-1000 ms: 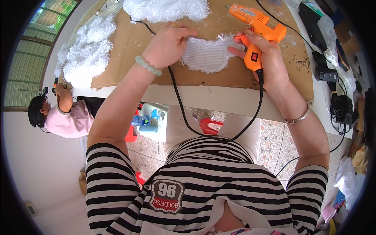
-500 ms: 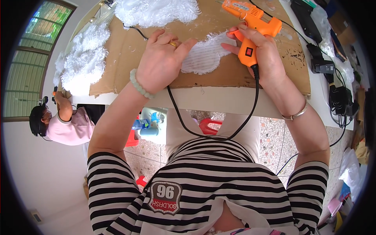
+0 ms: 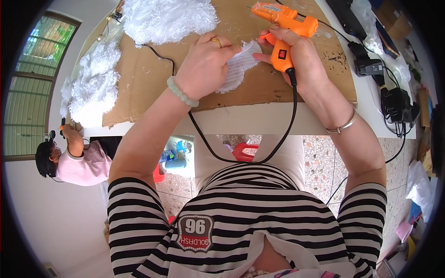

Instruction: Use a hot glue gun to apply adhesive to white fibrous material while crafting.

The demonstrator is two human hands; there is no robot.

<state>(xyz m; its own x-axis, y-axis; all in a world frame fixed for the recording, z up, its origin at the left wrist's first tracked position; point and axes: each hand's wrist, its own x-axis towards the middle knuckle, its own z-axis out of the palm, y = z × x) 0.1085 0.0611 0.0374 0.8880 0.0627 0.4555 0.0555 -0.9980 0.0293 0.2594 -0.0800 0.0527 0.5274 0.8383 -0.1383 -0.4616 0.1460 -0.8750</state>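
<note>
My right hand (image 3: pixel 303 55) is wrapped around the handle of an orange hot glue gun (image 3: pixel 282 21), whose nozzle points to the upper left over the cardboard. A fingertip of that hand reaches the edge of a small white fringed fabric piece (image 3: pixel 234 74). My left hand (image 3: pixel 204 65) is closed, its thumb and forefinger pinched at the left upper edge of this piece; the contact is partly hidden by the fingers. From the gun's handle a black cord (image 3: pixel 293 106) loops down across my lap and back up under my left wrist.
A brown cardboard sheet (image 3: pixel 143 97) covers much of the white table (image 3: pixel 259 118). White fringed material (image 3: pixel 169 21) lies at the back, with more (image 3: pixel 95 83) at the left. Black power adapters (image 3: pixel 394 104) and cables line the right edge. A co-worker in pink (image 3: pixel 85 162) sits left.
My left thumb and forefinger have come together at the fabric's edge. The right hand keeps its hold on the glue gun. The whole view has shifted slightly.
</note>
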